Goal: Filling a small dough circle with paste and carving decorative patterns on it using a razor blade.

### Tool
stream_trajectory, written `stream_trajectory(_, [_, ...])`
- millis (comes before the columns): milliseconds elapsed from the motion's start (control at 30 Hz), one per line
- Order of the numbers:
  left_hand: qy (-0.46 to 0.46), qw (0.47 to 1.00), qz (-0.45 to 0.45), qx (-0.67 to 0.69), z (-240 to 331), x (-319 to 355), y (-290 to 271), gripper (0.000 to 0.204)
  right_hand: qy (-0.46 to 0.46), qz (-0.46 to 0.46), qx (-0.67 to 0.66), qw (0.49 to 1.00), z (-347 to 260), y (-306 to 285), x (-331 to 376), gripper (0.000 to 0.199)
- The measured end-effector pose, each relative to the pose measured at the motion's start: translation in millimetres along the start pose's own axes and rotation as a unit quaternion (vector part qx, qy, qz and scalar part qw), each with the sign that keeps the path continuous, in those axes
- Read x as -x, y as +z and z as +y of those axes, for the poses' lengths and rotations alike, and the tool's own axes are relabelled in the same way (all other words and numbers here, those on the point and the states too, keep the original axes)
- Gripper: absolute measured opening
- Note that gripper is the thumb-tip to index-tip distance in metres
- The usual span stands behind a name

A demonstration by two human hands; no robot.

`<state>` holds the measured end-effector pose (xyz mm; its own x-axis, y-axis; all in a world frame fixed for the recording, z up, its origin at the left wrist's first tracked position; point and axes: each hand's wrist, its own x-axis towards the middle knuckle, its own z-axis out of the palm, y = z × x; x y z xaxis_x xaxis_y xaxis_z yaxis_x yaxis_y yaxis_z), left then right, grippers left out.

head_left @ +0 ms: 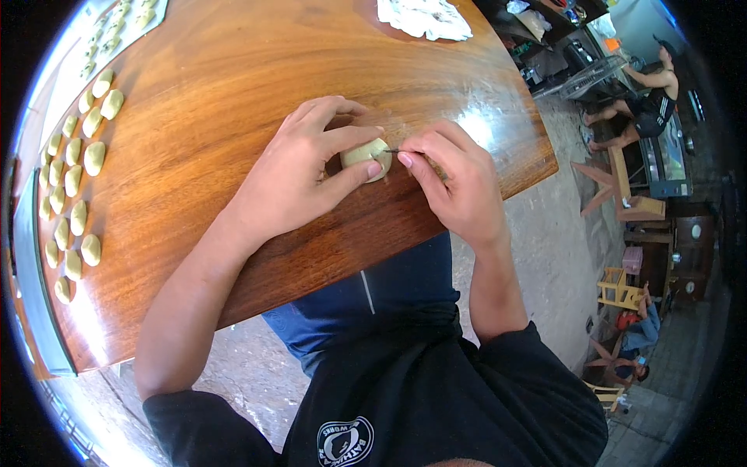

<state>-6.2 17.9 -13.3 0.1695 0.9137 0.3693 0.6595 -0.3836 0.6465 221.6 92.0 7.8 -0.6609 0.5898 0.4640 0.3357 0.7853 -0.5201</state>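
Pale yellow-green, the rounded piece [366, 155] sits at the centre of the frame on the wooden table [233, 93], close to its near edge. My left hand [299, 175] wraps it: fingers curl over the top and the thumb presses its lower right side, so the hand is closed on the piece. My right hand [455, 183] pinches a thin pointed tool [391, 150] between thumb and forefinger, the remaining fingers folded in; the tip touches the piece's right edge.

Handling, as I judge it: the piece looks light, small and rigid, with a smooth skin that may slip against polished wood. Take hold around its girth, as the left hand does now, leaving the right side open to the tool. The tool is slender (probably easy to bend or deflect), so it calls for a grip close to the tip.

Surroundings: rows of similar pale pieces [74, 179] lie along the left of the frame, well apart from the hands. A white cloth [424, 17] rests at the upper centre, at the table's far side. Beyond the table edge, upper right, a seated person [650, 97] works near a wire rack [595, 75]; small wooden stools [618, 191] stand on the floor at the right. Nothing lies between the hands and the piece.
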Motion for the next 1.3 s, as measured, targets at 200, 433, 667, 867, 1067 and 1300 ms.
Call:
stream_trajectory(200, [-0.015,1.000,-0.010,-0.018,2.0,-0.5,-1.2,0.045,-0.023,-0.035,-0.030,0.999,6.7,2.5,-8.8,0.005])
stream_trajectory(433, [-0.007,1.000,-0.005,-0.023,-0.6,-0.2,0.2,0.047,-0.031,-0.052,-0.043,0.997,10.3,3.1,-10.7,0.007])
stream_trajectory(667, [-0.013,1.000,-0.004,-0.028,-0.1,-0.5,0.9,0.047,-0.027,-0.073,-0.016,0.997,7.1,1.7,-13.7,0.008])
stream_trajectory(867, [-0.011,1.000,-0.002,-0.029,-0.7,-0.3,0.4,0.048,-0.063,-0.076,0.022,0.995,8.6,-2.7,-12.9,0.008])
stream_trajectory(1067, [-0.004,1.000,-0.005,-0.028,1.2,-1.7,-0.1,0.047,-0.044,-0.084,0.056,0.994,13.9,-23.1,-13.2,0.008])
stream_trajectory(1300, [0.006,0.998,-0.001,-0.055,1.2,0.2,1.8,0.049,-0.070,-0.087,0.022,0.994,11.0,-11.1,-17.1,0.008])
